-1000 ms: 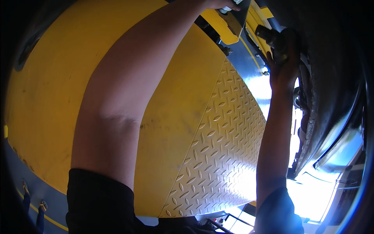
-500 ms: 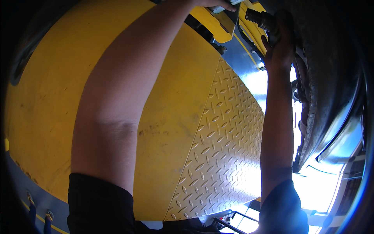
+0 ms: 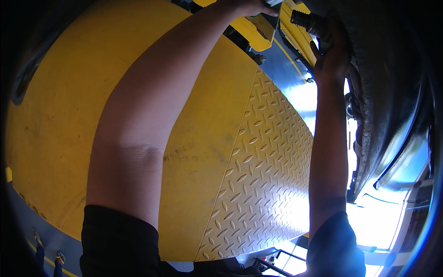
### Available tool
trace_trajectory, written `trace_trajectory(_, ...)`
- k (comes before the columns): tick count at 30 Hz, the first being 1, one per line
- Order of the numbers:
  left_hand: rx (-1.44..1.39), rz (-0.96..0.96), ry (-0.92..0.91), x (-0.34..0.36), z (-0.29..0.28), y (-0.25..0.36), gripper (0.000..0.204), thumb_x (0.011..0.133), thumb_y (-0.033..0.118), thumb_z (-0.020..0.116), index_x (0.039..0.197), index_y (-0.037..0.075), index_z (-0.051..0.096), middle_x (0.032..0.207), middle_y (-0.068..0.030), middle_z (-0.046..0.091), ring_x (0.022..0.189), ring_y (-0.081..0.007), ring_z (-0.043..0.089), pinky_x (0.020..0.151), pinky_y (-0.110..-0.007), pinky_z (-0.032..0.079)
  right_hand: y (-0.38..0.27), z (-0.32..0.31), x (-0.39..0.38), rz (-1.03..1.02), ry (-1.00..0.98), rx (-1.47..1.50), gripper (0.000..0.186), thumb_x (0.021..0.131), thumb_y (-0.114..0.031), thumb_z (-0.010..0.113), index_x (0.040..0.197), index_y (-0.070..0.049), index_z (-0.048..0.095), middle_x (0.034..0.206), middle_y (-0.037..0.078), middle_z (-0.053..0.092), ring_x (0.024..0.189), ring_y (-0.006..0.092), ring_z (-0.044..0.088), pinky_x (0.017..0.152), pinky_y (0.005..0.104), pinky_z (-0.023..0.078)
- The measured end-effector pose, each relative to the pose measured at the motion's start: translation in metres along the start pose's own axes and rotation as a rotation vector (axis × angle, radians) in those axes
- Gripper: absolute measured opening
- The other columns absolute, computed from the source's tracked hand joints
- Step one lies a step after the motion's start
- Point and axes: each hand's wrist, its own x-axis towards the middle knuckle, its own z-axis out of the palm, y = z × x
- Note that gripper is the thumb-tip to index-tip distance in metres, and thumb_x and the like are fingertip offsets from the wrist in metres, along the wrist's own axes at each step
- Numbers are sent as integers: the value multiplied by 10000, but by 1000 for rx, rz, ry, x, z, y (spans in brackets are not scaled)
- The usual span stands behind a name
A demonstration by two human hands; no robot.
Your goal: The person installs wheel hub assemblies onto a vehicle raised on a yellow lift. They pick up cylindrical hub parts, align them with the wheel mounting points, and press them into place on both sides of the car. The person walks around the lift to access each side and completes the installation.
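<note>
My left hand (image 3: pixel 253 6) reaches to the top edge, partly cut off by it. Its fingers close round a pale, metallic-looking piece (image 3: pixel 273 2), of which only a sliver shows. Further right, my right hand (image 3: pixel 333 57) is raised beside the dark underside of a vehicle (image 3: pixel 392 92). It grips a dark cylindrical part with a ribbed end (image 3: pixel 304 21) that points left. The thumb stands up along the part's near side, while deep shadow hides most of the other fingers. Both arms are stretched out, the left one crossing over a yellow surface.
Beneath my arms spreads a broad yellow metal platform (image 3: pixel 198 134) with a raised tread-plate section (image 3: pixel 260 152). A yellow bracket (image 3: pixel 256 34) juts out beyond its far edge. Another person's feet (image 3: pixel 60 257) show on the grey floor at lower left. Strong light glares from the right.
My left forearm and hand have shifted slightly to the right and up, so less of the pale piece shows. The right hand and the ribbed part look almost unmoved.
</note>
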Motion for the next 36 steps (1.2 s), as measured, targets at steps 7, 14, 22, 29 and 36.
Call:
trace_trajectory(7, -268, -173, -588, 30, -24, -25, 931, 755, 384, 890, 1504, 76, 432, 1456, -188, 582, 1393, -337, 522, 1179, -420, 388, 4, -4, -1, -87, -55, -27, 510, 979, -333, 693, 1431, -133, 571, 1365, 90, 578, 1329, 233, 501, 1168, 549, 364)
trace_trajectory(14, -159, -131, -385, 16, 2, -16, 978, 722, 328, 911, 1526, 60, 422, 1544, -183, 497, 1421, -329, 483, 1186, -423, 379, 19, -25, 33, -220, -127, -241, 467, 1003, -312, 666, 1431, -149, 572, 1404, 73, 560, 1356, 245, 487, 1127, 510, 429)
trace_trajectory(22, -87, 37, -199, 9, 17, -26, 956, 727, 372, 909, 1456, -10, 423, 1452, -255, 547, 1357, -397, 531, 1135, -480, 429, 3, -13, 73, -247, -291, -63, 515, 1025, -378, 630, 1463, -135, 508, 1472, 130, 513, 1405, 294, 469, 1096, 516, 471)
trace_trajectory(29, 59, 14, 82, -12, 25, -16, 961, 736, 459, 893, 1441, 2, 426, 1422, -262, 557, 1330, -419, 542, 1080, -533, 461, 0, 25, 59, -264, -129, -244, 589, 976, -404, 703, 1459, -137, 501, 1464, 151, 517, 1386, 323, 481, 1103, 516, 461)
trace_trajectory(36, -31, 20, -213, -1, 10, -22, 850, 750, 460, 888, 1376, 12, 528, 1286, -233, 665, 1198, -381, 650, 1036, -482, 510, -10, 57, 67, -356, -137, -369, 625, 915, -402, 759, 1418, -101, 540, 1380, 140, 576, 1246, 286, 549, 1006, 471, 471)
